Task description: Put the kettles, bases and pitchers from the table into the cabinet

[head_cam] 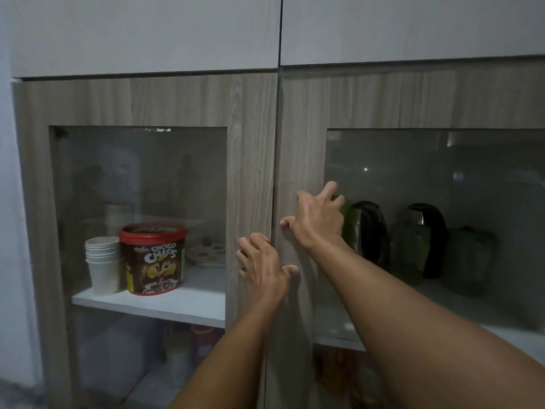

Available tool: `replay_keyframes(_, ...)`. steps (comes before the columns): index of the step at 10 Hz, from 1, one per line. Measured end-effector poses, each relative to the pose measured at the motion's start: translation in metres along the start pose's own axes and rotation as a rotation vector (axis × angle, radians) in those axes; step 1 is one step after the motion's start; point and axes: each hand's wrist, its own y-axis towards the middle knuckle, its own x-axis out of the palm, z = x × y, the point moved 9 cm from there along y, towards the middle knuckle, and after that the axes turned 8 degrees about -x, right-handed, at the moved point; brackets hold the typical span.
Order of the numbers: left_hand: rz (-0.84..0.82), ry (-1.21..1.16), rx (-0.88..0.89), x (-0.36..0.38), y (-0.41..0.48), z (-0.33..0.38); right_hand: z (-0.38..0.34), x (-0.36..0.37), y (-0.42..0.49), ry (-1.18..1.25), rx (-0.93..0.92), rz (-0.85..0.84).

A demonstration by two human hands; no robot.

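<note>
I see both cabinet doors closed, the left door (pixel 147 101) meeting the right door (pixel 413 98) at the centre seam. My left hand (pixel 262 267) lies flat on the left door's frame, fingers spread, gripping nothing. My right hand (pixel 318 219) presses the right door's frame, fingers loosely apart, empty. Behind the right glass stand two kettles (pixel 368 231) (pixel 424 240) and a greenish pitcher (pixel 469 258) side by side on the shelf. Behind the left glass sit stacked paper cups (pixel 101 261) beside a Choco Chips tub (pixel 153 258)
</note>
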Motion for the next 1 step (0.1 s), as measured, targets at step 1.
replay_keyframes(1,-0.004,0.064,0.068,-0.0002,-0.0099,0.0084,-0.0015,0.0028,-0.0082,-0.012,-0.066,-0.018)
